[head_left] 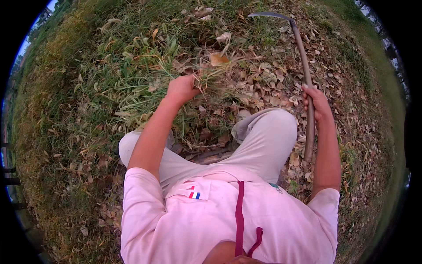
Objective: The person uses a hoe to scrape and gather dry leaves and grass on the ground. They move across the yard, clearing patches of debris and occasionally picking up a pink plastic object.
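Note:
My left hand (181, 89) is closed around a bunch of cut-looking grass (213, 78), whose stems and dry leaves fan out to the right of my fist. On the right, my right hand (318, 102) grips the wooden handle of a sickle (302, 50). The handle runs upright past my palm, its butt end low beside my knee. At the far end the curved metal blade points left, above the leaf litter and apart from the grass in my left hand.
Green and yellowing grass (127, 75) grows thickly at the left and far side. Dry fallen leaves (274, 77) cover the ground in the middle and right. My bent knees (281, 125) lie between my arms. A fence-like dark edge (12, 181) shows at the far left rim.

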Demonstrator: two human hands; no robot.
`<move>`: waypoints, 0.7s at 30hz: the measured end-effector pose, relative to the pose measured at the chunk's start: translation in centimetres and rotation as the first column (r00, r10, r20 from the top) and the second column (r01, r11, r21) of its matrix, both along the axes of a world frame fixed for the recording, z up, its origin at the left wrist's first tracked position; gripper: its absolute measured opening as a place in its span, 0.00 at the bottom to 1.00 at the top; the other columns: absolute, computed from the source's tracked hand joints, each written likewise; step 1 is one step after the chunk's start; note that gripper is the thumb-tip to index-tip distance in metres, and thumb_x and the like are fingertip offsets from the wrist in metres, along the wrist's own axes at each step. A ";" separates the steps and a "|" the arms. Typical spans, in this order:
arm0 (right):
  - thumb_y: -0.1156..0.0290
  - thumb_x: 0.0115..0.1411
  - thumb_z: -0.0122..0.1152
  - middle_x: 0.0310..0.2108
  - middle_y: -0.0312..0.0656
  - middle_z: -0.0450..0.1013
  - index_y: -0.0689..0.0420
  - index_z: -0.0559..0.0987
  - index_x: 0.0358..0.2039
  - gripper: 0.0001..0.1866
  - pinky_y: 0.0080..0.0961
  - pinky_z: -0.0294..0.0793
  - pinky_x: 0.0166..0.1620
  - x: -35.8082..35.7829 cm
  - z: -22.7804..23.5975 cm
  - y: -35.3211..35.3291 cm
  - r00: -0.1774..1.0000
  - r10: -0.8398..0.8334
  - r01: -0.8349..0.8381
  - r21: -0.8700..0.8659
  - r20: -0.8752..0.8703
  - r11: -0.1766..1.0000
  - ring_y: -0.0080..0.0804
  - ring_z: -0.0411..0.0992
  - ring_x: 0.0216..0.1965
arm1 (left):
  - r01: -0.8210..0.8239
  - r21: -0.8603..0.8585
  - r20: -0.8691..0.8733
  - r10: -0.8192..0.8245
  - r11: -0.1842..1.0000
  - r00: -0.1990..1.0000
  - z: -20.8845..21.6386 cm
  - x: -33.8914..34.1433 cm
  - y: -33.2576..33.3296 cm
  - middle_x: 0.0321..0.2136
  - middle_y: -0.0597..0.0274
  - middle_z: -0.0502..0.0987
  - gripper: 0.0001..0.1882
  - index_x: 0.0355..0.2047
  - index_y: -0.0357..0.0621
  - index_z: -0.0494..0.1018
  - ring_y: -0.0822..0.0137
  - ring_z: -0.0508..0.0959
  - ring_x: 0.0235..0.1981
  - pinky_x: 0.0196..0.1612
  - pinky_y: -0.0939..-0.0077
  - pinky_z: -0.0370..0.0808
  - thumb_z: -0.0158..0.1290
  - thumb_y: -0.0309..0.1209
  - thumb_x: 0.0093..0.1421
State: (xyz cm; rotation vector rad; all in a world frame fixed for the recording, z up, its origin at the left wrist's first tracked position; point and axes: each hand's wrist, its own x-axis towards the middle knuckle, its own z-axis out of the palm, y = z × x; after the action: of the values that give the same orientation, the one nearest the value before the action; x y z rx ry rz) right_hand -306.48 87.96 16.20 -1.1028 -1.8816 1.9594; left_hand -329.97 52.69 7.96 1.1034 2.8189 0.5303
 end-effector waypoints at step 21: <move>0.70 0.60 0.51 0.18 0.29 0.61 0.56 0.70 0.35 0.05 0.19 0.61 0.17 -20.5 -12.6 6.0 0.949 -0.229 -0.113 -0.915 -0.214 0.387 0.17 0.58 0.14 | 0.500 -0.420 -0.024 -0.559 0.758 0.829 -24.2 -5.3 18.1 0.56 0.54 0.58 0.31 0.53 0.55 0.63 0.50 0.51 0.62 0.56 0.40 0.53 0.56 0.34 0.47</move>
State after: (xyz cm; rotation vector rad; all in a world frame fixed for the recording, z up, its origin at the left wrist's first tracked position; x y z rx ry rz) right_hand -327.02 94.00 3.59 -0.8901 -0.3942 2.9839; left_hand -335.28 70.78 -16.23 1.7913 2.3624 -0.1807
